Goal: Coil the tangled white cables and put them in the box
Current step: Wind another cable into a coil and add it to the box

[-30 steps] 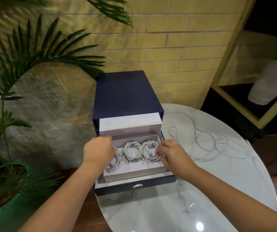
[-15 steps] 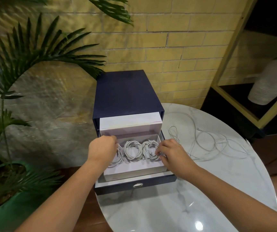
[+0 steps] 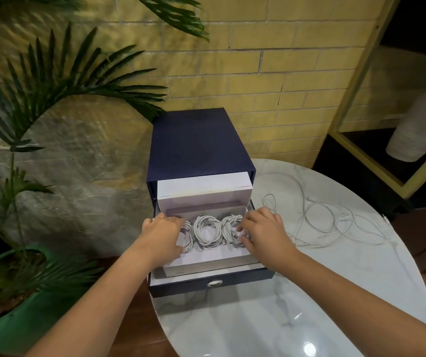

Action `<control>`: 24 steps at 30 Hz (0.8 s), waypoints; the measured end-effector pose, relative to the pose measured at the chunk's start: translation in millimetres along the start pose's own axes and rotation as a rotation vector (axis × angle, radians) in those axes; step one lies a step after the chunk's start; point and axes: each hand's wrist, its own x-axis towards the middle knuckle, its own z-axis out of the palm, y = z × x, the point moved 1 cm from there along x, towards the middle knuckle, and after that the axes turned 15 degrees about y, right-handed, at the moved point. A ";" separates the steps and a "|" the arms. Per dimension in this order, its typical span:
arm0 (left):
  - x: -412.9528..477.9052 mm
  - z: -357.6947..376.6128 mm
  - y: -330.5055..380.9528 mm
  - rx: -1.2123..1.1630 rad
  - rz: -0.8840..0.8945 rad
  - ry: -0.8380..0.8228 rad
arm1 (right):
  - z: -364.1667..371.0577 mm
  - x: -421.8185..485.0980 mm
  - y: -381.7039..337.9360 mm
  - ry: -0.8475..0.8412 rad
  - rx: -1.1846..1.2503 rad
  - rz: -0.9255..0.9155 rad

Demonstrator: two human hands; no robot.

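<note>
Three round white cable coils [image 3: 198, 231] lie in the matte navy box's [image 3: 199, 143] white tray [image 3: 206, 260]; the left hand [image 3: 161, 235] pinches the leftmost in curled fingers, and the right hand's [image 3: 264, 234] spread fingers rest on the rightmost. Right of those fingers, loose cable [image 3: 322, 220] loops over the glossy marble worktop [image 3: 284, 305].

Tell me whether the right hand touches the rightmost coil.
Touching: the head view shows the right hand resting directly on the rightmost coil, with no gap visible.
</note>
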 end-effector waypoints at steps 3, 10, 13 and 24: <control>-0.2 1.1 3.2 -0.010 -0.018 0.003 | 6.5 15.2 -21.4 -0.029 0.007 -0.100; -5.8 7.8 7.8 0.099 0.025 0.084 | 23.2 31.8 -47.5 -0.280 -0.030 -0.310; -7.7 11.2 8.6 0.166 0.039 0.101 | 22.8 32.2 -49.0 -0.320 -0.061 -0.298; -6.9 14.9 8.8 0.071 0.015 0.095 | 21.7 30.5 -49.2 -0.359 -0.061 -0.259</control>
